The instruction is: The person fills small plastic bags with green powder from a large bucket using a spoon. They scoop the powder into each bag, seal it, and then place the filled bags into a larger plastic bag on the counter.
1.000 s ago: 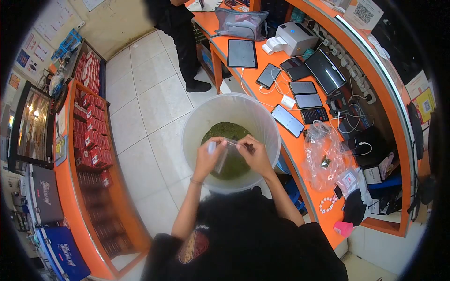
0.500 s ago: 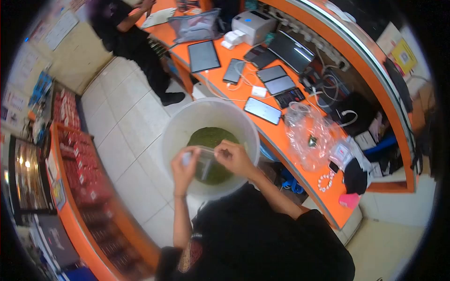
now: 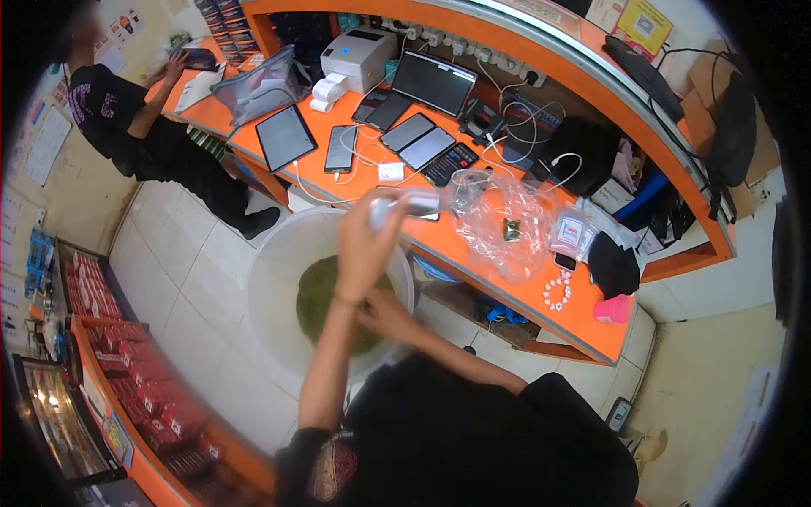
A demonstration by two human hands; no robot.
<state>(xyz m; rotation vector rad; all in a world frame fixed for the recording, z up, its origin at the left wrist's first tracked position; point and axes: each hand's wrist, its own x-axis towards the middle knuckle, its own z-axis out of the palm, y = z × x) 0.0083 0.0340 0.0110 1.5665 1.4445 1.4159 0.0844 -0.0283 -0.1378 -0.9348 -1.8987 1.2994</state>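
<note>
My left hand (image 3: 365, 245) is raised above the far rim of the bucket, closed on a small clear plastic bag (image 3: 422, 201). A whitish bit by its fingertips is blurred. Behind my left wrist, my right hand (image 3: 390, 318) hangs over the bucket with its fingers bent together; whatever they hold, if anything, is too small to name. The large whitish bucket (image 3: 269, 279) stands on the floor, with green powdery material (image 3: 319, 296) at its bottom. The bag partly covers a phone lying at the orange table's edge.
The orange table (image 3: 473, 253) bears a tablet (image 3: 285, 138), phones, a printer (image 3: 359, 57), cables, a crumpled clear bag (image 3: 507, 241) and a pink object (image 3: 612, 309). Another person (image 3: 160, 135) stands at the far left end. Shelves of red packs (image 3: 160, 380) line the left.
The view has shifted. My left hand has gone up toward the table with the clear bag, and my right hand has come away from the bag and sits lower.
</note>
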